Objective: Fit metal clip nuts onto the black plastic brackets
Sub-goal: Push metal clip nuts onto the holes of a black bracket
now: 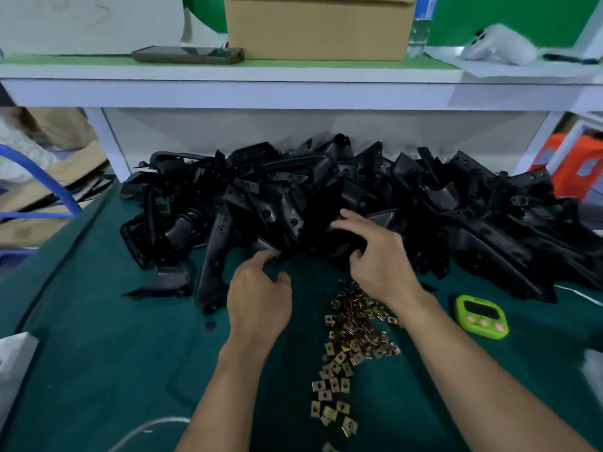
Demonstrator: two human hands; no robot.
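Note:
A big heap of black plastic brackets (pixel 326 190) lies across the back of the green mat (pixel 98 353). A strip of brass-coloured metal clip nuts (pixel 355 334) runs from the heap's front edge toward me. My right hand (pixel 378 259) reaches into the front of the heap, with its fingers laid over a black bracket (pixel 350 241) and its thumb curled under it. My left hand (pixel 257 298) hovers just left of that, fingers loosely bent. Its index fingertip touches the edge of a bracket (pixel 272 247), and it holds nothing that I can see.
A green timer (pixel 482 318) sits on the mat to the right of the nuts. A long bracket (pixel 213 256) sticks out of the heap left of my left hand. A white shelf (pixel 293 93) overhangs the heap, carrying a cardboard box (pixel 319 27) and a phone (pixel 187 55).

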